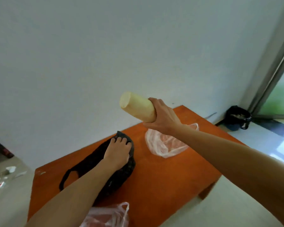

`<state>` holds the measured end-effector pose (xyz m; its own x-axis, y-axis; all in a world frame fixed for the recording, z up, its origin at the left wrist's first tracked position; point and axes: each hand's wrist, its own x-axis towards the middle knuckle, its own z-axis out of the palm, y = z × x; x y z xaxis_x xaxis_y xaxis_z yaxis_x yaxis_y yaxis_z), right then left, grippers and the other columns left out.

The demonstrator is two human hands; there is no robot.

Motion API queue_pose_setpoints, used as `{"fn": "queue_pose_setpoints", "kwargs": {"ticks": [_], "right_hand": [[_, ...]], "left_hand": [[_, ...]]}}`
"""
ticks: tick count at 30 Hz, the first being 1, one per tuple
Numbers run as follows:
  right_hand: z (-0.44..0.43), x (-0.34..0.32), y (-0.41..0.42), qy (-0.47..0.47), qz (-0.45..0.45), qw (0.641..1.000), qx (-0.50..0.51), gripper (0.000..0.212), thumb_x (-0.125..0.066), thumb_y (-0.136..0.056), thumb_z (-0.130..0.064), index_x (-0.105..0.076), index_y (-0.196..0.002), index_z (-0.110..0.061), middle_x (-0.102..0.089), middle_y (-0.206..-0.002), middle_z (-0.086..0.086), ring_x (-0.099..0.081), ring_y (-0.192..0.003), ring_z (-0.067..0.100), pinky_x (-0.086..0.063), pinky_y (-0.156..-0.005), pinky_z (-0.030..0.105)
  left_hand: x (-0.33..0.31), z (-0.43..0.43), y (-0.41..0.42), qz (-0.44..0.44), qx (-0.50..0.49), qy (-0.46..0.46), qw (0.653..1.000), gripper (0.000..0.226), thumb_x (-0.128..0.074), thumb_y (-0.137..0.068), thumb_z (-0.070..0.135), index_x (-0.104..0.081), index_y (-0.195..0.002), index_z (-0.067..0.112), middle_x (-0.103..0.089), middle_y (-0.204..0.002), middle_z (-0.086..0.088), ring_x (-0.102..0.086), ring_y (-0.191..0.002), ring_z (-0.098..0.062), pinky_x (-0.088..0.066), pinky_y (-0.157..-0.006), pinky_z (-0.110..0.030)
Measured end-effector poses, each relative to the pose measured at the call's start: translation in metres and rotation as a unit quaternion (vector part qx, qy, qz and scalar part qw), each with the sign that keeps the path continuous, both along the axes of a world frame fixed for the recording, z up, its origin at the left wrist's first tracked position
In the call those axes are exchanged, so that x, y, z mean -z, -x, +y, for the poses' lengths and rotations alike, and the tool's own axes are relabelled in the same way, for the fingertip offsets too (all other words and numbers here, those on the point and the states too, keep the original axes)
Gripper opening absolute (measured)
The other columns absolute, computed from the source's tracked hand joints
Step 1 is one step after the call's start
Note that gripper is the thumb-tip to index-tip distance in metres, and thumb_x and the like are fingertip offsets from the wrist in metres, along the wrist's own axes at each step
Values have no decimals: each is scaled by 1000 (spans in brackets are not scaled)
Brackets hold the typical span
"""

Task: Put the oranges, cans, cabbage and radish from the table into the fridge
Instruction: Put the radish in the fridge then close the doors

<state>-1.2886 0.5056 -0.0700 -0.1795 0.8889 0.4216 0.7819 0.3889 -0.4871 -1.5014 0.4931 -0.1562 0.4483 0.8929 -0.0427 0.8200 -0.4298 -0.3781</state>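
Right hand grips thick pale cut radish, raised above orange wooden table.
Left hand, fingers curled, presses on black plastic bag; clear plastic bag beside.

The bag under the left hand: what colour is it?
Black, seen best in the head view, where the bag lies on the orange table.
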Motion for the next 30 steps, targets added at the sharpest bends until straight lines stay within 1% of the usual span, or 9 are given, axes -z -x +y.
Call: {"fn": "queue_pose_setpoints", "kwargs": {"ticks": [3, 7, 9, 11, 14, 17, 22, 25, 30], "right_hand": [[-35, 4, -80, 10, -76, 994, 73, 82, -76, -66, -41, -37, -137, -26, -53, -115, 3, -55, -99, 25, -45, -76, 36], [-76, 13, -190, 45, -160, 970, 176, 88, -71, -68, -45, -28, -143, -29, -53, -122, 1, -52, -106, 27, -44, -81, 39], [-96, 20, -244, 68, -181, 954, 230, 91, -69, -69, -46, -23, -146, -28, -52, -126, 2, -51, -107, 27, -43, -82, 38], [-114, 28, -298, 89, -185, 938, 279, 95, -69, -68, -45, -20, -147, -26, -51, -129, 3, -51, -108, 29, -42, -81, 37], [-139, 39, -380, 115, -189, 910, 352, 98, -71, -68, -45, -18, -148, -25, -51, -130, 6, -52, -109, 32, -45, -83, 40], [-167, 45, -457, 140, -196, 874, 422, 95, -68, -71, -44, -17, -148, -23, -52, -128, 8, -54, -104, 33, -45, -81, 41], [-236, 46, -570, 190, -203, 799, 533, 94, -66, -73, -46, -15, -148, -22, -51, -123, 9, -54, -100, 32, -44, -81, 42], [-295, 52, -623, 218, -194, 753, 590, 97, -64, -76, -52, -10, -149, -19, -51, -119, 10, -54, -96, 29, -49, -79, 42], [-396, 68, -706, 246, -150, 689, 665, 99, -65, -77, -54, -5, -149, -21, -49, -128, 9, -55, -102, 26, -49, -81, 39]], "left_hand": [[-9, -13, -69, -16, 56, -5, 998, 37, -45, -92, 24, -48, -129, 16, -49, -132, -10, -46, -120, -30, -37, -101, -44], [-16, -15, -170, -52, 143, 5, 988, 54, -53, -92, 24, -35, -143, 21, -47, -141, -7, -46, -127, -27, -38, -105, -42], [-18, -13, -223, -72, 192, -9, 979, 54, -54, -92, 23, -35, -143, 23, -51, -138, -5, -52, -122, -24, -43, -102, -39], [-18, -9, -278, -68, 237, -16, 969, 45, -50, -92, 22, -44, -136, 17, -53, -135, -7, -54, -118, -26, -45, -94, -39], [-15, 2, -371, -48, 295, -10, 954, 27, -48, -89, 21, -54, -114, 16, -56, -119, -7, -52, -109, -26, -40, -87, -39], [-12, 11, -472, -61, 353, 13, 934, 24, -48, -88, 19, -54, -111, 14, -55, -115, -9, -52, -106, -28, -40, -88, -39], [-22, -14, -639, -81, 453, 26, 887, 27, -45, -87, 17, -53, -113, 13, -54, -116, -11, -51, -108, -31, -38, -87, -36], [-25, -51, -727, -91, 516, 40, 851, 26, -45, -88, 17, -54, -111, 13, -56, -113, -11, -53, -105, -31, -40, -84, -38], [-19, -132, -862, -102, 608, 50, 786, 27, -45, -88, 19, -55, -114, 15, -56, -115, -10, -53, -105, -30, -41, -86, -39]]}}
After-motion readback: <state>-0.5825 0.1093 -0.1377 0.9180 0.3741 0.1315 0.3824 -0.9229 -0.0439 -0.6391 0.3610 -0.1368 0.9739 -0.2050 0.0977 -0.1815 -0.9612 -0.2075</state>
